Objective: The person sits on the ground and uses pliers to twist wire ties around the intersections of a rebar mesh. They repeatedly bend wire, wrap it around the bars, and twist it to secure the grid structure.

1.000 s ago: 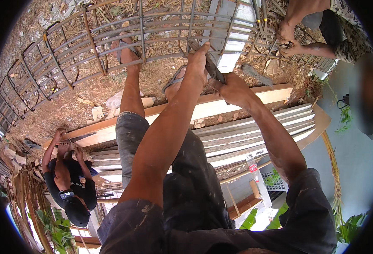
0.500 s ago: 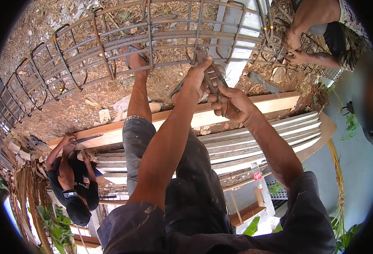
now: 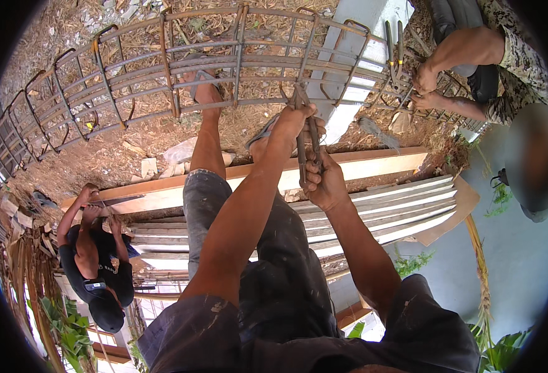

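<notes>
A pair of long-handled, rusty pincers (image 3: 301, 149) is in both my hands, its jaws pointing away from me at the near bars of a rebar cage (image 3: 239, 59). My left hand (image 3: 294, 124) is closed around the pincers just below the jaws. Lower down, my right hand (image 3: 325, 181) has its fingers wrapped about the handle ends. The jaws overlap the cage's near bar beside a stirrup; whether they bite on anything there I cannot tell.
At right, a co-worker's hands (image 3: 428, 93) work at the cage near another pair of pincers (image 3: 396, 59). On the left, a co-worker (image 3: 96, 267) holds a saw (image 3: 121, 203) on a long wooden plank (image 3: 361, 166). Stacked white-edged boards (image 3: 379, 208) lie nearer me.
The pincers have turned from slanting rightward to nearly upright. My right hand has moved left and down, while my left hand remains near the jaws. The view has shifted slightly.
</notes>
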Demonstrator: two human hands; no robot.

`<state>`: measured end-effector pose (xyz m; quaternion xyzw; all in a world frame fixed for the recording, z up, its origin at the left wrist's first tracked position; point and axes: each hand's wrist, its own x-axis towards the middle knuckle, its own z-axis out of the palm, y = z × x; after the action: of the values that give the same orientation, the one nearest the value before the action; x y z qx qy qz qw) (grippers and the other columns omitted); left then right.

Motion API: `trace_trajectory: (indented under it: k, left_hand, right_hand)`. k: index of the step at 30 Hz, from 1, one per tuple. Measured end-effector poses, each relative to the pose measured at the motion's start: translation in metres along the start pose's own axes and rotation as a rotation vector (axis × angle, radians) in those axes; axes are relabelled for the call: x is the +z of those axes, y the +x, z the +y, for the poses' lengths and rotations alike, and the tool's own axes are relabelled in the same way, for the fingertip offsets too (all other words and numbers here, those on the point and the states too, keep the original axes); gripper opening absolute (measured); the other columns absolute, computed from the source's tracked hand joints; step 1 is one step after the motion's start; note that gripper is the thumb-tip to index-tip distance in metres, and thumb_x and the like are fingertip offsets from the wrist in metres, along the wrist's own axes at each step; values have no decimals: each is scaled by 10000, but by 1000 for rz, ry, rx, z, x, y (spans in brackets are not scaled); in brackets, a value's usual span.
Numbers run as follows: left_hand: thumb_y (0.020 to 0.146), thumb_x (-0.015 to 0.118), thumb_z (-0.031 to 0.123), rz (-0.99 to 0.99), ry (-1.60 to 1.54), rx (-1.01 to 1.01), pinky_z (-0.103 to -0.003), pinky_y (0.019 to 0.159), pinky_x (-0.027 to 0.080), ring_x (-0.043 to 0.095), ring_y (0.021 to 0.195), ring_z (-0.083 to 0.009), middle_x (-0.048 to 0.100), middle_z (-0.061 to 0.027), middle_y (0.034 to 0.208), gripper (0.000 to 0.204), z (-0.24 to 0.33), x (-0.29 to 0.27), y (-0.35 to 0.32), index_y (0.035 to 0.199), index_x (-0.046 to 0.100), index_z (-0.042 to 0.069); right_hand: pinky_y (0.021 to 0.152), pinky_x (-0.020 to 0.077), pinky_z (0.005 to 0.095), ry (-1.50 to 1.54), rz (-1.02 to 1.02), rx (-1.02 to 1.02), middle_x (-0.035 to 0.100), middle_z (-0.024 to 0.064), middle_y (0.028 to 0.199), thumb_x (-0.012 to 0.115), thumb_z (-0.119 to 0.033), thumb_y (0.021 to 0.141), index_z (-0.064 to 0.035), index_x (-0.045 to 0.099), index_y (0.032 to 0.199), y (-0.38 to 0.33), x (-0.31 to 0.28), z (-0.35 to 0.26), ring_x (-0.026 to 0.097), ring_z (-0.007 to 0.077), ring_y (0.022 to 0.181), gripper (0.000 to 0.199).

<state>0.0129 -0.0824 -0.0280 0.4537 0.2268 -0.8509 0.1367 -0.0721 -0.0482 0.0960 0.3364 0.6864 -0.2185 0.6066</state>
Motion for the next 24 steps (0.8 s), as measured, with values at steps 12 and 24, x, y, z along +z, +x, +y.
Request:
trace_trajectory:
  k: [12,24]
  left_hand:
    - [979,475,159,9,-765,107,-433,644,497,542,688,-247,543,-109,809,120,-16,46,38,997,494,42]
    - [954,539,238,302,-627,153,-444,544,502,563,544,-267,544,-118,643,242,-10,70,33,952,521,-4]
  right_hand:
    - [597,426,341,-1597,225,-413,576,106,720,487,-276,893,30,607,916,-35,34,-99,547,213,640,330]
    - [840,525,462,-2417,489,-412,577,266,1120,696,-322,813,50,468,1239,-24,48,-88,627,408,1008,610]
